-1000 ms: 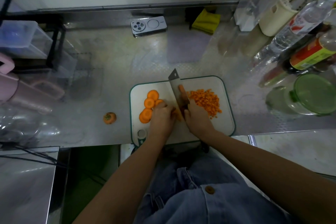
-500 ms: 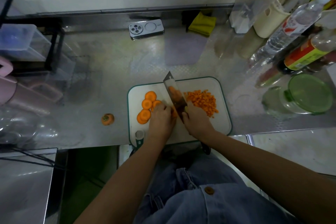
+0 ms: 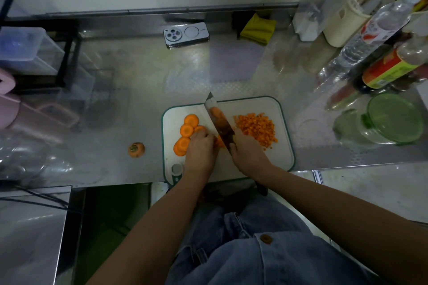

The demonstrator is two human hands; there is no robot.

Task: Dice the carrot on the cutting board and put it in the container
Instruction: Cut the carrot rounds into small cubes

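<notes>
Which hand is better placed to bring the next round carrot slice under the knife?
The left hand: it holds a carrot piece by the knife, and the round slices lie right beside it. The right hand grips the knife handle, so it is busy.

I have the cutting board [image 3: 283, 148] on the table [image 3: 139, 90] at its near edge. On it, carrot slices [image 3: 186, 131] lie left, the diced pile [image 3: 256, 127] right, the knife [image 3: 218, 120] between them. The left hand [image 3: 201, 151] holds a carrot piece [image 3: 219, 141] just beside the blade; the right hand [image 3: 249, 155] grips the knife. A carrot end [image 3: 136, 149] lies left of the board, a phone [image 3: 186, 34] behind, a container [image 3: 391, 120] far right.
</notes>
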